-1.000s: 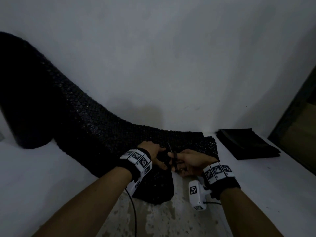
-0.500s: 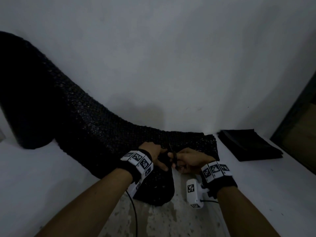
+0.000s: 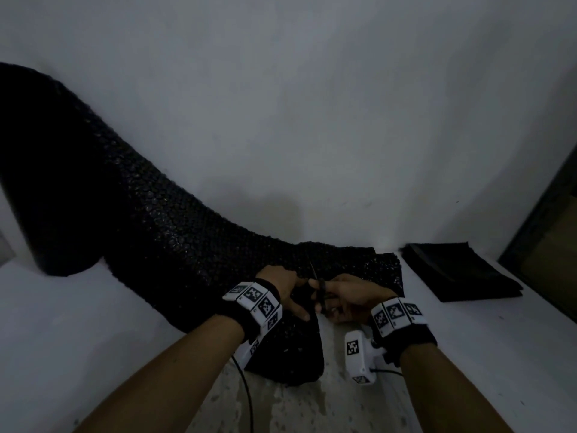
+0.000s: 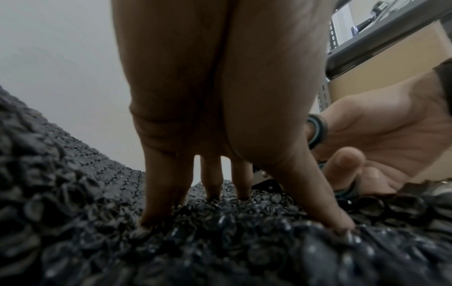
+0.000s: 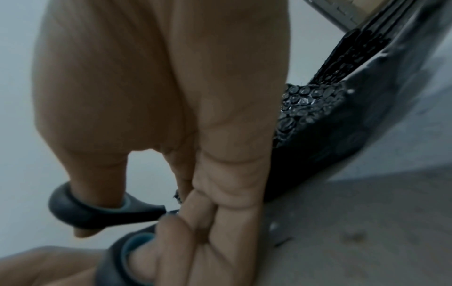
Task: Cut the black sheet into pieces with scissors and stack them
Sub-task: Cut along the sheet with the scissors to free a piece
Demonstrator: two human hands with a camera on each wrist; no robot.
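Two hands work: my left hand (image 3: 282, 287) presses straight fingers on the black bubble-textured sheet (image 3: 162, 242); my right hand (image 3: 351, 296) grips dark-handled scissors (image 3: 318, 290); a stack of cut black pieces (image 3: 459, 271) lies right.

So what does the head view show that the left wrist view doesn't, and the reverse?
Only the head view shows the long roll feeding the black sheet, the stack of cut pieces at the right, and the scissor blades pointing away. Only the left wrist view shows the left hand's fingertips pressing straight down into the bubbled sheet, plus shelving behind. Both show the right hand holding the scissors.
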